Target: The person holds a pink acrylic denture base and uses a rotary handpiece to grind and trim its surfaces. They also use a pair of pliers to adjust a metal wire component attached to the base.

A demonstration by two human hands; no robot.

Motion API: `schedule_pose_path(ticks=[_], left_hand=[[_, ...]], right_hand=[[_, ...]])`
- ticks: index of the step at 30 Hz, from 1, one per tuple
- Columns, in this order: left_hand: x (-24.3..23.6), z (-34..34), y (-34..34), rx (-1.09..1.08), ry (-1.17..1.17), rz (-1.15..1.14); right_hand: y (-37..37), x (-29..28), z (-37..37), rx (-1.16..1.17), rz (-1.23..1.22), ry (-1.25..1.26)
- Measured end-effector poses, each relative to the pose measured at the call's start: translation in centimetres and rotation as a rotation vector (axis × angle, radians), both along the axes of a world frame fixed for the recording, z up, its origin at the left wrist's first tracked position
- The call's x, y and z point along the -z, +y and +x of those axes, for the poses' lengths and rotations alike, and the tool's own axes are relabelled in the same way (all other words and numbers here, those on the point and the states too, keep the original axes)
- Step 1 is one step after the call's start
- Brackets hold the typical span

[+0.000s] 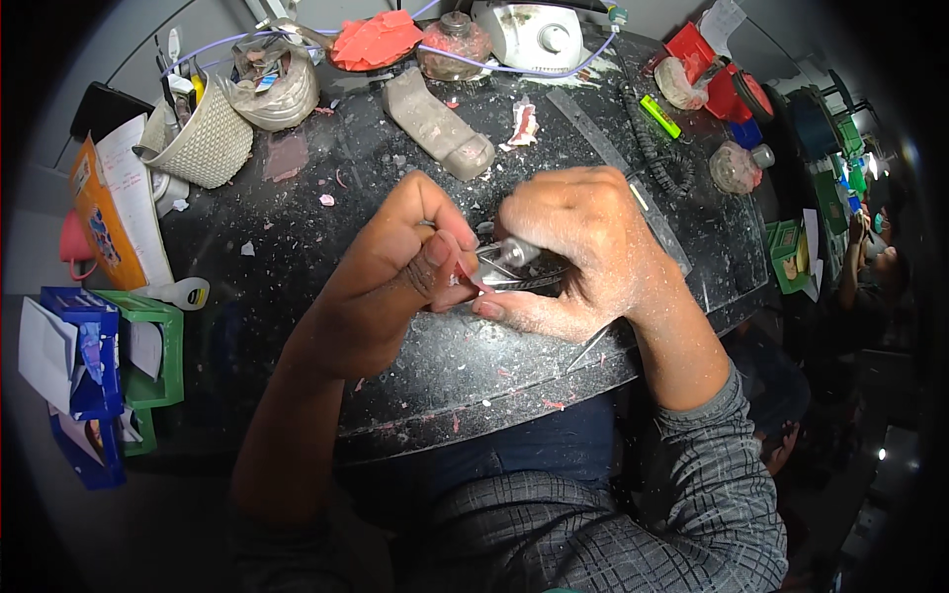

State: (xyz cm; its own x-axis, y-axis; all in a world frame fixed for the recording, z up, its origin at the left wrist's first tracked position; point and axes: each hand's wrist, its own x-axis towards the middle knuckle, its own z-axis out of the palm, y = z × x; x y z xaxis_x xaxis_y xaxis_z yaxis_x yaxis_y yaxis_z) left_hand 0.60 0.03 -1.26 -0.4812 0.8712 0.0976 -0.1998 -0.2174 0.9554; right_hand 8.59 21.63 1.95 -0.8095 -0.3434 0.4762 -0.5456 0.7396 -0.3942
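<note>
Over the front of the dark worktable [297, 326], my two hands meet close together. My left hand [415, 242] is closed, pinching a thin pink piece [478, 281] between thumb and fingers. My right hand [593, 247] curls around a silvery metal tool [514, 253], with its thumb stretched toward the pink piece. Part of the tool shows as a blurred rounded metal body beside thin curved metal arms; my fingers hide the rest, so its kind is unclear. White dust covers my right hand.
Pink and white scraps litter the table. Behind my hands lies a grey block [435, 124]; a clear ruler [593, 128] and black coiled cord [657, 148] are right of it. Pink sheets [376, 40], a white woven basket [203, 138] and a white machine [529, 35] stand farther back.
</note>
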Motion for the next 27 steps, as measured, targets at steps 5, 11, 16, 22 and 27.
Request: schedule_pose_path(ticks=[5,11,16,22,27], left_hand=[[-0.1,-0.5,-0.3,0.076,-0.04,0.021],[-0.2,-0.3,-0.3,0.044,-0.05,-0.036],[-0.2,-0.3,0.0,0.005,-0.064,-0.05],[-0.9,-1.1,-0.4,0.057,-0.201,-0.06],[-1.0,-0.8,-0.4,0.0,-0.227,-0.102]], right_hand=[[0.0,0.0,0.1,-0.019,0.076,-0.001],[-0.1,0.4,-0.2,0.012,0.065,0.0],[0.0,-0.4,0.0,0.047,0.096,0.009],[0.5,-0.1,-0.1,0.058,0.124,0.015],[0.2,0.3,-0.2,0.052,0.116,-0.009]])
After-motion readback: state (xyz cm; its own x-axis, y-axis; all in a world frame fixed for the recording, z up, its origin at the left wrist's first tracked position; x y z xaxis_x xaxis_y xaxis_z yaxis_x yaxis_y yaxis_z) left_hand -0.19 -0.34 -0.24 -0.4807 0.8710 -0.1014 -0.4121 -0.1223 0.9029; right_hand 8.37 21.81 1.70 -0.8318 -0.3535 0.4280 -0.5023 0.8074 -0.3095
